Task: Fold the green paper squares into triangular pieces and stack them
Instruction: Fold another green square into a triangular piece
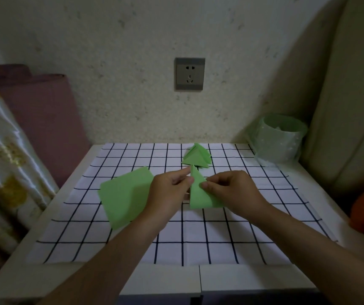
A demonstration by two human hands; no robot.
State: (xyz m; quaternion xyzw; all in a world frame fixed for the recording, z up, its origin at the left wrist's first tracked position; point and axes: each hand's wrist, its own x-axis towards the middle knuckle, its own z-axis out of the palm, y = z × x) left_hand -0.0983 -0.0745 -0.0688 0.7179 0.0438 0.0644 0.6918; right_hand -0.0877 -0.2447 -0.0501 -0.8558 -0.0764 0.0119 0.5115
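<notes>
Head view: both hands meet above the checked cloth [176, 238] on the table [253, 280]. Left hand [168, 194] pinches the upper left edge of a folded green triangle [198, 194], index finger along the crease. Right hand [231, 190] grips its right side between thumb and curled fingers. Unfolded green squares [124, 194] lie just left of the left hand. Finished triangle stack [196, 157] sits behind, near the triangle's tip. Lined bin [277, 139] at far right corner; wall socket [190, 74] above.
</notes>
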